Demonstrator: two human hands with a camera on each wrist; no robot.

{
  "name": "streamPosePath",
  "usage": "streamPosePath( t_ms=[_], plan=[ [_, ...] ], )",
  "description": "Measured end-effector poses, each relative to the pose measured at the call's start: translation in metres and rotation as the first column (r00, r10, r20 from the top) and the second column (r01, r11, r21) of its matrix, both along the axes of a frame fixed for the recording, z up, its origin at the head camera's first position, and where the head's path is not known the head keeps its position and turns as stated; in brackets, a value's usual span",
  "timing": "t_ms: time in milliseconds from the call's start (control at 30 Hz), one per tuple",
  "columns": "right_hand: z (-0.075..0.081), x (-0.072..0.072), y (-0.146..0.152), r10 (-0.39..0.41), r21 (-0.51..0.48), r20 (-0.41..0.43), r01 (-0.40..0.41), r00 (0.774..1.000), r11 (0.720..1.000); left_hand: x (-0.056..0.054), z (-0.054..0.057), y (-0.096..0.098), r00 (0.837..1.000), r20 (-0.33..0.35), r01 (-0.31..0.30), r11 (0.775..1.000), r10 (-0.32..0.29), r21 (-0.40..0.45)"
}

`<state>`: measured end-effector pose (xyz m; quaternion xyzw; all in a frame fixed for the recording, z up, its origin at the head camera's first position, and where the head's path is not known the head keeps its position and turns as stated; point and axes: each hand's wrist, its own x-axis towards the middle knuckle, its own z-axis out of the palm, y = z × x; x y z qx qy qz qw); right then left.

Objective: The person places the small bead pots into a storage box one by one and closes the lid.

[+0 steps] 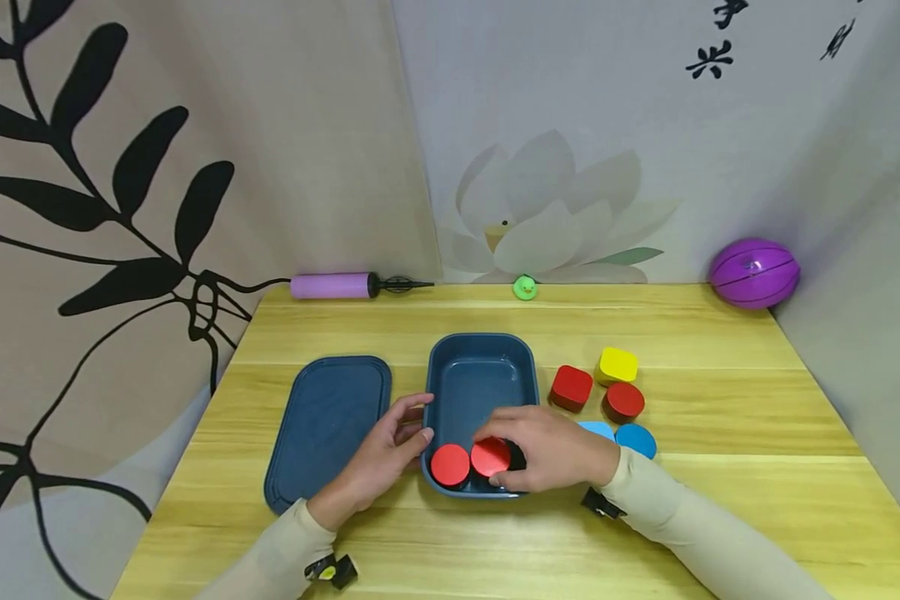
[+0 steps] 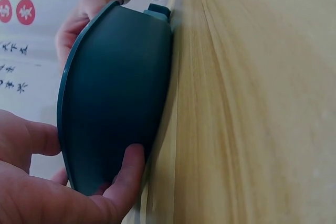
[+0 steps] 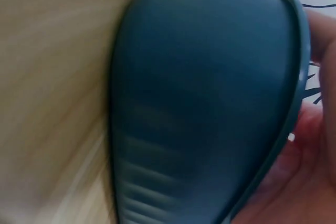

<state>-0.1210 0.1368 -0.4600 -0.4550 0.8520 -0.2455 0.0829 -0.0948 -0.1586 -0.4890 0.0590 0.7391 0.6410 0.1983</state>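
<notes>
A dark blue rectangular box point(image 1: 483, 367) stands on the table with its open side up. Against its outer left wall rest the fingers and thumb of my left hand point(image 1: 382, 450); the left wrist view shows them touching the wall and rim. My right hand point(image 1: 551, 450) reaches over the box's right wall and pinches a red round block point(image 1: 491, 456) low in the near part. Beside that block, in the near left corner, lies another red round block point(image 1: 450, 464). In the right wrist view, the box wall point(image 3: 205, 93) hides most of the held block.
Left of the box lies a blue lid point(image 1: 330, 425). To the right are a red square block point(image 1: 572, 387), a yellow block point(image 1: 617, 365), a dark red round block point(image 1: 623, 402) and blue blocks point(image 1: 636, 440). A purple pump point(image 1: 332, 286), green duck point(image 1: 525, 287) and purple ball point(image 1: 754, 273) line the back.
</notes>
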Motion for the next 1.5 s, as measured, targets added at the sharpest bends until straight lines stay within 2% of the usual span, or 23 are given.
streamPosePath(
  t_ms=[233,500,667,900,1067,1200,1400,1500],
  plan=[
    [0.002,0.000,-0.004,0.002,0.090,0.011,-0.003,1.000,0.996,0.001,0.000,0.000,1.000,0.003,0.002,1.000,-0.002,0.000],
    [0.001,-0.001,-0.005,0.001,0.091,0.031,-0.003,1.000,0.996,0.000,-0.001,-0.001,1.000,0.012,0.004,1.000,-0.004,0.001],
    [0.001,-0.001,-0.004,-0.006,0.038,0.053,0.004,0.999,0.999,0.000,-0.001,-0.001,1.000,0.017,0.005,1.000,-0.005,0.001],
    [-0.001,-0.004,0.003,-0.030,-0.124,0.038,0.034,0.999,0.992,0.000,-0.001,-0.001,1.000,0.016,0.012,1.000,-0.012,0.002],
    [0.007,-0.008,0.016,-0.101,-0.192,-0.007,0.098,0.995,0.976,0.001,-0.001,-0.001,1.000,0.014,0.014,1.000,-0.014,0.008],
    [0.015,-0.013,0.032,-0.179,-0.228,-0.038,0.166,0.983,0.959,0.001,0.000,-0.001,1.000,0.014,0.013,1.000,-0.013,0.010],
    [0.024,-0.020,0.061,-0.286,-0.287,-0.090,0.250,0.954,0.925,0.001,0.001,-0.001,1.000,0.009,0.016,1.000,-0.016,0.009],
    [0.028,-0.024,0.079,-0.352,-0.289,-0.103,0.310,0.930,0.906,0.000,0.001,-0.001,1.000,0.008,0.019,1.000,-0.019,0.010]
  ],
)
